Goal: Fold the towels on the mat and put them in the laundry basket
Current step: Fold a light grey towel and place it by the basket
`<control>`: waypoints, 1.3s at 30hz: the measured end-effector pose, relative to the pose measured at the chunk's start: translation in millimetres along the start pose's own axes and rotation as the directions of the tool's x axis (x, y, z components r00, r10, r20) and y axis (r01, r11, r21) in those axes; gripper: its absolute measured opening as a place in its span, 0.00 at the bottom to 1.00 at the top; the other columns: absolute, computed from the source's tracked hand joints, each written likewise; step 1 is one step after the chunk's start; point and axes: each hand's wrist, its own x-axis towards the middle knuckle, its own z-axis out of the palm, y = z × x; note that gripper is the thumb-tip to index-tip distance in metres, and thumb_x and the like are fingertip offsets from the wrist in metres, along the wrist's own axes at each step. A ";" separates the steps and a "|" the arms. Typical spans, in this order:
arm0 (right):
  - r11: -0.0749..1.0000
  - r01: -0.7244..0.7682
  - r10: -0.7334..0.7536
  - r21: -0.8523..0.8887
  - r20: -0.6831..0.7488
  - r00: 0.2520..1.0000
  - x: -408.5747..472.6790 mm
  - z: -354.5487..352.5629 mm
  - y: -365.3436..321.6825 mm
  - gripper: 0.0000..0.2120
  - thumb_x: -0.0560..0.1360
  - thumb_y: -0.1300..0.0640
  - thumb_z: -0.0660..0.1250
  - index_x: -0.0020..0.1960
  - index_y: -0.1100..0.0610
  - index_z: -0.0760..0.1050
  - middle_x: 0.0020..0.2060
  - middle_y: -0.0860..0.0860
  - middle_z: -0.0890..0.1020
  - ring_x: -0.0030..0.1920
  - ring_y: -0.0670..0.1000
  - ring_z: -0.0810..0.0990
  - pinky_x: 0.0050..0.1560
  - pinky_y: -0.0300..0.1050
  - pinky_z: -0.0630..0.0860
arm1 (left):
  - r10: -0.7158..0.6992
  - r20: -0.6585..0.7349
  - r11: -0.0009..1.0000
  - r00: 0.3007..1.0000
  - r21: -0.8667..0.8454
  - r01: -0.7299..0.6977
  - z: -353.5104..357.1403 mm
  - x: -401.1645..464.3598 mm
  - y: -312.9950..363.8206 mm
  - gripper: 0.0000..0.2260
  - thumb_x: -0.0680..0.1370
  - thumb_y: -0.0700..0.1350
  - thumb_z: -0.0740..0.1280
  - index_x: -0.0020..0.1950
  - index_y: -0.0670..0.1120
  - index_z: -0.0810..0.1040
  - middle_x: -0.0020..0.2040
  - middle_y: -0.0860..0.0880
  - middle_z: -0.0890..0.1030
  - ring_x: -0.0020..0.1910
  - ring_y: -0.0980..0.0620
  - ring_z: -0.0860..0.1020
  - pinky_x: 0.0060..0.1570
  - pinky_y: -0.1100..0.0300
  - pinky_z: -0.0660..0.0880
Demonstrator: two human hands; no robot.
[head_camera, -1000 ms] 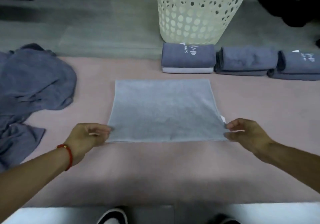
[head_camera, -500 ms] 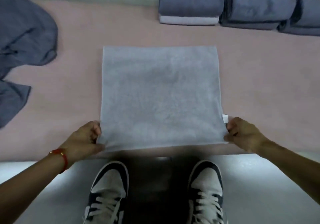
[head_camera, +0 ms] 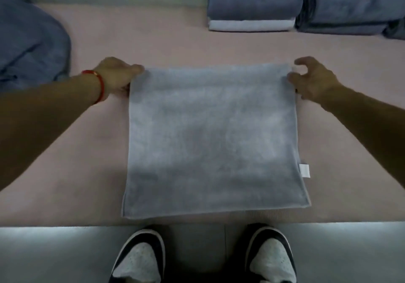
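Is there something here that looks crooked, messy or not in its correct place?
Mostly tidy. The light grey towel lies flat and square. Only the dark towels heaped at the mat's far left look messy: crumpled, still unfolded.

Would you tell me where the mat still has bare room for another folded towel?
Bare mat lies between the crumpled towels and the logo stack, above the light grey towel. The far right, around the dark stack, is crowded.
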 end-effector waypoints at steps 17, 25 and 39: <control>0.973 -0.032 0.049 0.229 -0.070 0.996 -26.6 16.8 35.9 0.23 0.70 0.41 0.78 0.57 0.54 0.78 0.44 0.50 0.84 0.38 0.45 0.82 0.35 0.39 0.76 | -0.016 -0.081 0.971 0.997 -0.239 -0.004 27.5 -62.5 -67.4 0.15 0.74 0.51 0.73 0.48 0.37 0.83 0.43 0.36 0.84 0.39 0.42 0.81 0.47 0.46 0.80; 0.991 -0.069 0.077 0.118 -0.061 0.995 2.5 -2.3 -1.8 0.19 0.77 0.46 0.73 0.57 0.61 0.83 0.54 0.57 0.84 0.48 0.55 0.80 0.52 0.45 0.76 | 0.015 -0.236 0.978 0.972 -0.197 -0.063 9.3 -20.7 -34.0 0.11 0.76 0.50 0.74 0.38 0.45 0.81 0.43 0.40 0.83 0.42 0.43 0.81 0.52 0.41 0.82; 0.637 -0.016 0.117 0.771 -0.076 0.990 38.8 -17.5 -22.4 0.03 0.77 0.54 0.73 0.49 0.53 0.82 0.48 0.48 0.87 0.50 0.49 0.86 0.49 0.45 0.83 | -0.052 -0.012 0.775 0.999 -0.631 0.033 -13.3 35.9 19.9 0.12 0.80 0.54 0.68 0.58 0.47 0.79 0.53 0.52 0.83 0.47 0.55 0.82 0.39 0.60 0.79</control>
